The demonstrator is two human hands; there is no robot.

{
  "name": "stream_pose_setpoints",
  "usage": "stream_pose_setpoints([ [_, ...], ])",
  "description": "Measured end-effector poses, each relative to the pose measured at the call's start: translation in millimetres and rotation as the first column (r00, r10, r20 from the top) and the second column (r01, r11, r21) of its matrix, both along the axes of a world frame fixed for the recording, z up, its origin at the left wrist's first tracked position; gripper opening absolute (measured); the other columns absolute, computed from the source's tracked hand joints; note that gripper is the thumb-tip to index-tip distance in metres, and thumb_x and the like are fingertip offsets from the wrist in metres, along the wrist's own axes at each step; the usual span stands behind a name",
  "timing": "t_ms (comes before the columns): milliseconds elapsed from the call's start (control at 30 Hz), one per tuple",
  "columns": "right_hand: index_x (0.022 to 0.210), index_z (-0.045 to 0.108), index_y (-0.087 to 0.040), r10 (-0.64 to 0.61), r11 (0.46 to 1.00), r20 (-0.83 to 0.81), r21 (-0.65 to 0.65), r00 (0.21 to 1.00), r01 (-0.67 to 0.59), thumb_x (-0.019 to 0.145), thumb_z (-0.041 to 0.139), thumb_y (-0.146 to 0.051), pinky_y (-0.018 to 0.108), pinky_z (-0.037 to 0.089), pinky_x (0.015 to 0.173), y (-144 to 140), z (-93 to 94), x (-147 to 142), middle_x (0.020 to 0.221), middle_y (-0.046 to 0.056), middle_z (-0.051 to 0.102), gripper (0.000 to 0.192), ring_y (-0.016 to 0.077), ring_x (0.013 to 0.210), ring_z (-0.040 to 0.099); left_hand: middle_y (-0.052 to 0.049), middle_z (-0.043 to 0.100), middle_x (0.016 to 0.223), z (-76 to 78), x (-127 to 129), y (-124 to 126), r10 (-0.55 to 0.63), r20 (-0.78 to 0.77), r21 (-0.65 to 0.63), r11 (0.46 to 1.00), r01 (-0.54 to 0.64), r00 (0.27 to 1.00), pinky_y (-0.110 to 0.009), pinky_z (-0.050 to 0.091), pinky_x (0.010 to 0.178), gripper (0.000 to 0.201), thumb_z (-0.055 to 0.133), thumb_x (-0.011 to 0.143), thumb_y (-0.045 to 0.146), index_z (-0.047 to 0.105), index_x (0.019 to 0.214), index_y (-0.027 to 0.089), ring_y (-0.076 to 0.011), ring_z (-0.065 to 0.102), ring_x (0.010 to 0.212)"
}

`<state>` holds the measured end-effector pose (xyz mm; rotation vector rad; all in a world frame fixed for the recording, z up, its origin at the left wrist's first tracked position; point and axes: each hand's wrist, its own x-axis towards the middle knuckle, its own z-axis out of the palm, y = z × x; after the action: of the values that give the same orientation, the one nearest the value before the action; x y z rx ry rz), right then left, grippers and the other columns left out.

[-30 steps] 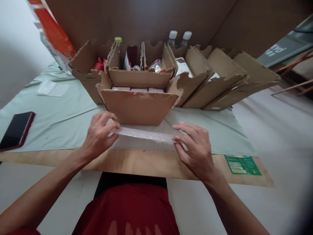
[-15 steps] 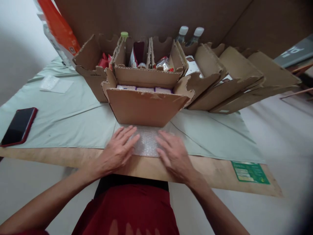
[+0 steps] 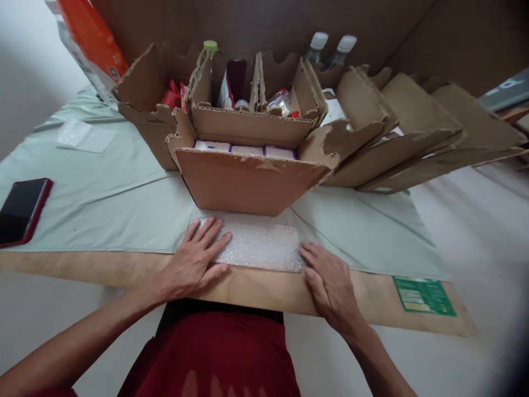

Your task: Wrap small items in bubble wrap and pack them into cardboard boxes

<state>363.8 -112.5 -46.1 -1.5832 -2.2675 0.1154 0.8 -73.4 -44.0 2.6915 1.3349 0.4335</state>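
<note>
While both hands lay flat, fingers spread, left hand (image 3: 194, 263) on the bubble wrap (image 3: 258, 246) and right hand (image 3: 330, 284) at its edge, the ungripped sheet might have slid off the worktop (image 3: 264, 286).

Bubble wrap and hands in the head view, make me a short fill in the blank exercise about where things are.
1. The left hand lies flat on the sheet of ____ wrap.
2. The right hand rests at the sheet's ____ edge.
3. The phone with the red case lies on the ____ cloth.

Missing words: bubble; right; green
</note>
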Motion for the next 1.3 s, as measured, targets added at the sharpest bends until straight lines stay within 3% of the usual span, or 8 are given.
stream_pose_setpoints([
  [200, 0.124, 0.069, -0.015, -0.161, 0.987, 0.01, 0.028, 0.987, 0.161, 0.098, 0.051, -0.055, 0.055, 0.05, 0.094, 43, 3.3, -17, 0.13, 0.019, 0.071, 0.051, 0.0389, 0.117, 0.065, -0.011, 0.072, 0.096, 20.9, -29, 5, 0.44, 0.025, 0.055, 0.896, -0.44, 0.898, -0.044, 0.052, 0.085, 0.031, 0.058, 0.098, 0.043, 0.073, 0.109, 0.019, -0.0281, 0.067, 0.088],
  [400, 0.09, 0.067, -0.02, -0.049, 0.999, -0.108, -0.003, 0.993, 0.049, 0.098, 0.052, -0.041, 0.05, 0.048, 0.096, 44, -0.8, -34, 0.132, 0.015, 0.07, 0.026, 0.0343, 0.12, 0.064, -0.008, 0.065, 0.082, 22.4, -14, 8, 0.448, 0.05, -0.123, 0.89, -0.44, 0.893, -0.039, 0.052, 0.078, 0.017, 0.064, 0.087, 0.032, 0.063, 0.074, 0.02, -0.0255, 0.063, 0.082],
  [567, 0.096, 0.069, -0.023, -0.178, 0.983, -0.291, -0.086, 0.94, 0.16, 0.095, 0.056, -0.041, 0.039, 0.052, 0.081, 22, 4.9, -36, 0.095, 0.008, 0.076, 0.022, 0.0261, 0.087, 0.069, -0.002, 0.066, 0.08, 19.0, -2, -4, 0.462, 0.26, -0.207, 0.884, -0.418, 0.848, -0.03, 0.05, 0.069, 0.011, 0.057, 0.089, 0.029, 0.064, 0.091, 0.021, -0.0178, 0.062, 0.072],
  [733, 0.119, 0.072, -0.019, -0.182, 0.963, -0.385, -0.258, 0.905, 0.084, 0.094, 0.059, -0.042, 0.032, 0.053, 0.063, 22, 36.2, -31, 0.073, 0.001, 0.069, 0.036, 0.0198, 0.063, 0.063, 0.008, 0.055, 0.064, 39.1, -1, -20, 0.361, 0.437, -0.324, 0.918, -0.231, 0.824, -0.021, 0.046, 0.056, 0.057, 0.051, 0.093, 0.021, 0.048, 0.15, 0.019, -0.0106, 0.054, 0.054],
  [900, 0.124, 0.073, -0.028, -0.021, 0.997, -0.598, 0.043, 0.801, 0.059, 0.087, 0.077, -0.039, 0.032, 0.061, 0.076, 36, 117.7, -34, 0.103, 0.003, 0.077, 0.039, 0.0199, 0.083, 0.073, 0.0, 0.078, 0.105, 106.9, -9, -12, 0.07, 0.591, 0.131, 0.975, -0.181, 0.804, -0.023, 0.058, 0.08, 0.054, 0.062, 0.098, 0.016, 0.056, 0.149, 0.033, -0.0122, 0.073, 0.085],
  [1067, 0.114, 0.075, -0.023, 0.237, 0.816, -0.593, 0.552, 0.77, 0.174, 0.081, 0.084, -0.029, 0.034, 0.058, 0.081, 98, 187.4, -54, 0.105, 0.004, 0.076, 0.035, 0.0197, 0.092, 0.07, 0.003, 0.079, 0.096, 162.8, -14, 58, -0.127, 0.561, 0.656, 0.671, -0.345, 0.818, -0.023, 0.056, 0.084, 0.036, 0.065, 0.091, 0.007, 0.076, 0.117, 0.027, -0.0112, 0.072, 0.082],
  [1200, 0.085, 0.073, -0.02, 0.21, 0.963, -0.383, 0.242, 0.9, -0.122, 0.086, 0.071, -0.03, 0.029, 0.047, 0.063, 167, 204.6, -55, 0.077, 0.0, 0.068, 0.01, 0.0144, 0.068, 0.059, -0.002, 0.079, 0.084, 178.9, -26, 123, 0.105, 0.405, 0.212, 0.955, -0.206, 0.908, -0.025, 0.053, 0.07, 0.025, 0.058, 0.087, 0.019, 0.082, 0.094, 0.02, -0.0153, 0.07, 0.073],
  [1300, 0.071, 0.065, -0.02, 0.187, 0.953, 0.0, -0.244, 0.982, -0.181, 0.084, 0.062, -0.025, 0.027, 0.038, 0.056, 198, 211.6, -56, 0.065, -0.002, 0.063, 0.014, 0.0124, 0.059, 0.054, 0.001, 0.073, 0.069, 188.0, -37, 154, 0.177, 0.207, -0.296, 0.949, -0.11, 0.962, -0.024, 0.045, 0.055, 0.023, 0.061, 0.081, 0.029, 0.083, 0.086, 0.021, -0.0143, 0.061, 0.057],
])
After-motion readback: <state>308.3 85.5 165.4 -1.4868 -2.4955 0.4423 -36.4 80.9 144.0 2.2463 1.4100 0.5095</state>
